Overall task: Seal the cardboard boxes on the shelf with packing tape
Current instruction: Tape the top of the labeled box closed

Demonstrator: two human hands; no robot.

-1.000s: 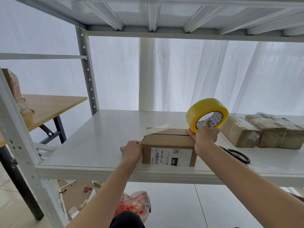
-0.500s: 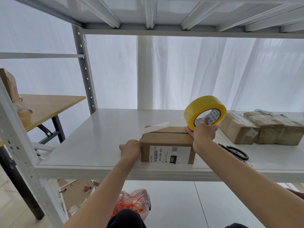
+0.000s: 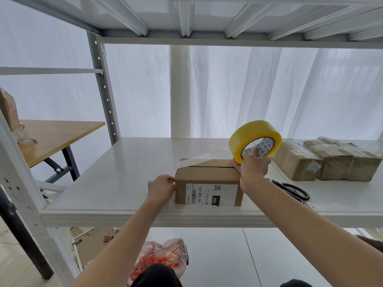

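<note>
A small cardboard box [image 3: 207, 179] with a white shipping label stands near the front edge of the white shelf [image 3: 116, 175]. Its top flaps meet at a dark seam. My right hand [image 3: 251, 169] grips a yellow roll of packing tape [image 3: 242, 141] at the box's right top edge. A clear strip of tape [image 3: 195, 160] runs from the roll across the top to the left top corner. My left hand [image 3: 161, 188] presses against the box's left side, pinning the tape end there.
Black-handled scissors [image 3: 294, 190] lie on the shelf right of the box. Two taped brown parcels [image 3: 329, 162] sit at the far right. A wooden table [image 3: 56, 137] stands left of the rack. A bag of red ties [image 3: 159, 259] lies on the floor below.
The roll has stayed at the box's right top edge and my left hand on the left side. The view has shifted slightly; the hands have barely moved.
</note>
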